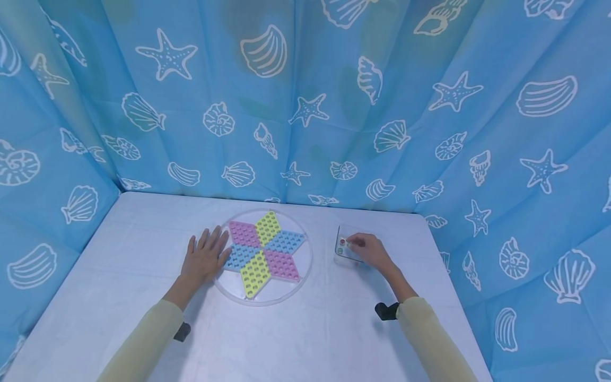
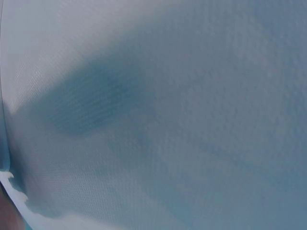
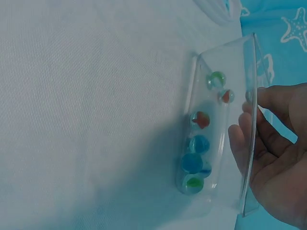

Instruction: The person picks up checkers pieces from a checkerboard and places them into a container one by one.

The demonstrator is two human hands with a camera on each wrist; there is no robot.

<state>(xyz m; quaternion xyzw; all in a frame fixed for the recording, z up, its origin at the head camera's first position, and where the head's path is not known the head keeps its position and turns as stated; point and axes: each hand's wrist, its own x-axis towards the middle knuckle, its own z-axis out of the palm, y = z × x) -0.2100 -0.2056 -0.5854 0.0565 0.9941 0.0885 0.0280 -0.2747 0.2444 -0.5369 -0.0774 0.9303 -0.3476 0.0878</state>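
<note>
On the left, my left hand (image 1: 202, 258) lies with its fingers spread, its thumb over the edge of a round star-patterned Chinese checkers board (image 1: 286, 241). Pink, yellow and blue hole-filled points make up that star. To the right of it, my right hand (image 1: 371, 249) reaches into a clear plastic box (image 1: 350, 261). Thumb and index finger pinch a glass marble (image 3: 249, 95), seen through the box wall in the right wrist view. Several marbles with green, red and blue swirls, among them a blue marble (image 3: 192, 163), lie on the box floor.
Both things stand on a table with a white cloth (image 1: 305, 334). A blue curtain (image 1: 305, 143) printed with shells and starfish hangs behind the table and along both sides. Only blurred cloth and shadow fill most of the left wrist view.
</note>
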